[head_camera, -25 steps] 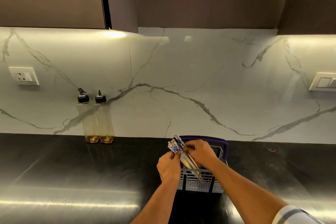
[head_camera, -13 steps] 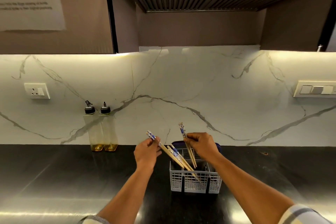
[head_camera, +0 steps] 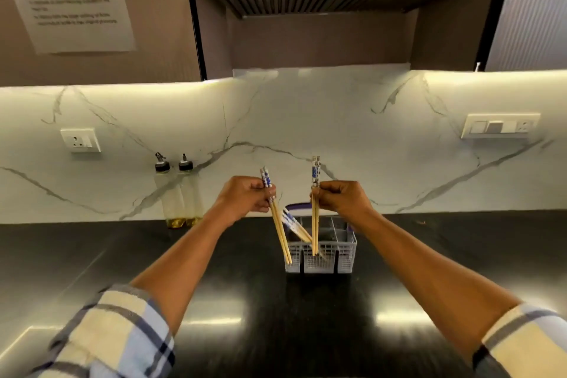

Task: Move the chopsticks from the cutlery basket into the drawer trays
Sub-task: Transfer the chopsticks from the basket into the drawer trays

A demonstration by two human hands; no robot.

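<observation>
Head view: both hands raised and spread wider since 0.5 s ago. Left hand (head_camera: 245,198) fingers clamped on left chopsticks (head_camera: 277,230); right hand (head_camera: 340,196) grips right chopsticks (head_camera: 315,218). Spare chopsticks (head_camera: 294,225) remain in cutlery basket (head_camera: 346,255).

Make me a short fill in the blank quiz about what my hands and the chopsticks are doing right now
1. Each of the two hands, the left hand and the right hand, grips a bundle of wooden ____ with blue-patterned tops.
2. More of them lean inside the grey plastic cutlery ____ on the black countertop.
3. Two clear oil bottles stand to the ____ of that container.

Missing words: chopsticks; basket; left
</observation>
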